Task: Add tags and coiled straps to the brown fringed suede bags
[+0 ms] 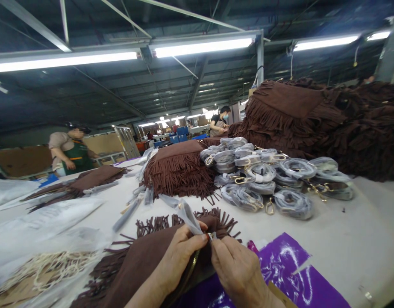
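Observation:
A brown fringed bag (142, 261) lies on the table under both hands, with a gold zipper (194, 262) along its edge. My left hand (179, 254) is closed around a strap wrapped in clear grey plastic (189, 217), pinching it between thumb and finger. Against its fingertips, my right hand (237, 267) is closed too. A small shiny piece (211, 235) shows between the two hands; what my right fingers hold is mostly hidden.
Behind the bag sits a stack of fringed brown bags (180, 167). Coiled wrapped straps with gold clips (259, 173) are piled beside it. A larger brown heap (289, 107) rises at right. Purple plastic (289, 269) lies near my right hand. Two people (73, 149) work farther back.

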{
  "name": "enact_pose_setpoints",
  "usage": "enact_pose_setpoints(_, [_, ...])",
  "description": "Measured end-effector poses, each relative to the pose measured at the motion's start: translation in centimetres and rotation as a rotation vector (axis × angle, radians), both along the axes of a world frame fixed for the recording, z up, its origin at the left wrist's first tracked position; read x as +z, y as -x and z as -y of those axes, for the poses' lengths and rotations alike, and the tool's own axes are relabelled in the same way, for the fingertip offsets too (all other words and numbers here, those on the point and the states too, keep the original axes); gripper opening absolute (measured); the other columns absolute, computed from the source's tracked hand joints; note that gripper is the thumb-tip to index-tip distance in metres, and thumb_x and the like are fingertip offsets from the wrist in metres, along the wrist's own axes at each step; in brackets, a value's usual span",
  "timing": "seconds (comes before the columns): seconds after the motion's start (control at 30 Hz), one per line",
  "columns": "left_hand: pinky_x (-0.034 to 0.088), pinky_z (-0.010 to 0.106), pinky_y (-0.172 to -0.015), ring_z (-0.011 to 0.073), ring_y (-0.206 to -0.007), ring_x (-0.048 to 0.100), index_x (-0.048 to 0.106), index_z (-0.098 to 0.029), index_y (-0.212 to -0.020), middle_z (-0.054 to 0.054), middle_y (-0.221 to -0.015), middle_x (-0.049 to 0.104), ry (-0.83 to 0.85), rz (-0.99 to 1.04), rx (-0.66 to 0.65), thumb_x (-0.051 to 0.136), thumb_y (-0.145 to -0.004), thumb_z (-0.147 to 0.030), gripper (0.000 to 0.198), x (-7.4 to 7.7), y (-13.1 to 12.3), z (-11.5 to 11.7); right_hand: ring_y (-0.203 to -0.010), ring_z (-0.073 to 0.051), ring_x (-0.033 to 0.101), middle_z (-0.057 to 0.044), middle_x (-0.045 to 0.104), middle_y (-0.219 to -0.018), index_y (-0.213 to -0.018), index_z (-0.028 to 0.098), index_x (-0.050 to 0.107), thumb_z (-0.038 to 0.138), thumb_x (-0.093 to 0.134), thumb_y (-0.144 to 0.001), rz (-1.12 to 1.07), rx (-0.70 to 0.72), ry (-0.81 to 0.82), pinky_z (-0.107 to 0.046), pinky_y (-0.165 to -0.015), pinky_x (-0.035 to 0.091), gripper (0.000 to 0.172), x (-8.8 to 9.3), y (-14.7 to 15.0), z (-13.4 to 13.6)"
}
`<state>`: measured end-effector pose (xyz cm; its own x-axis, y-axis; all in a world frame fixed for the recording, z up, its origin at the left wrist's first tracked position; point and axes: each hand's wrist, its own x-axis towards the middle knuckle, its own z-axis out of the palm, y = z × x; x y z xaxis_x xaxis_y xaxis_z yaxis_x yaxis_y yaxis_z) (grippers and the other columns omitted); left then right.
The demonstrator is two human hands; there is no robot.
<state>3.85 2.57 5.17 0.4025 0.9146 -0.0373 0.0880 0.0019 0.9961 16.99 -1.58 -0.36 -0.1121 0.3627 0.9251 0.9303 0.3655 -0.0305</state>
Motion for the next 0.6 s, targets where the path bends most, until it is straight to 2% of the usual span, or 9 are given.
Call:
enact_pose_setpoints(0.13, [0.038,0.028,-0.077,0.0191,-0.083,0.05,0.058,-0.018,-0.086,-0.001,-0.078,0.058,-0.008,-0.005,-0.039,0.062,-0.067,-0.029,0.022,-0.2,0.0,-0.1,-0.052,-0.014,0.045,-0.001,0.048,-0.058,-0.084,0.014,0.058,0.012,0.04,-0.087,-0.014,0.006,0.017,-0.027,-0.05,0.032,0.018,0.2,0.0,0.1])
enact_pose_setpoints(0.3, [0.036,0.028,-0.082,0.0193,-0.089,0.051,0.055,-0.019,-0.096,-0.001,-0.083,0.058,0.009,0.015,-0.012,0.063,-0.066,-0.028,0.032,-0.2,-0.1,0.5,-0.053,-0.013,0.05,-0.002,0.05,-0.058,-0.085,0.013,0.058,0.01,0.041,-0.087,-0.082,0.068,0.055,-0.024,-0.05,0.037,0.017,0.1,-0.3,0.2])
enact_pose_setpoints(0.43, [0.039,0.028,-0.073,0.0191,-0.081,0.053,0.052,-0.02,-0.1,0.0,-0.08,0.057,-0.018,0.035,-0.063,0.066,-0.063,-0.03,0.041,-0.4,0.0,0.8,-0.055,-0.013,0.052,-0.002,0.052,-0.06,-0.085,0.014,0.056,0.011,0.042,-0.088,-0.167,0.123,0.078,-0.022,-0.052,0.04,0.015,0.1,-0.4,0.2])
enact_pose_setpoints(0.53, [0.039,0.026,-0.067,0.0165,-0.075,0.051,0.05,-0.02,-0.105,0.001,-0.082,0.055,-0.1,0.033,-0.111,0.067,-0.062,-0.034,0.047,-1.2,0.4,0.0,-0.057,-0.013,0.054,-0.003,0.055,-0.063,-0.087,0.014,0.055,0.011,0.04,-0.088,-0.211,0.186,0.097,-0.022,-0.053,0.043,0.016,0.1,-0.6,0.4])
enact_pose_setpoints(0.6, [0.037,0.024,-0.062,0.014,-0.069,0.048,0.05,-0.019,-0.106,0.001,-0.081,0.054,-0.148,0.021,-0.208,0.069,-0.058,-0.031,0.053,-1.8,0.7,-1.0,-0.059,-0.013,0.056,-0.003,0.056,-0.065,-0.09,0.014,0.054,0.012,0.038,-0.089,-0.204,0.206,0.141,-0.022,-0.054,0.044,0.016,0.0,-0.9,0.5])
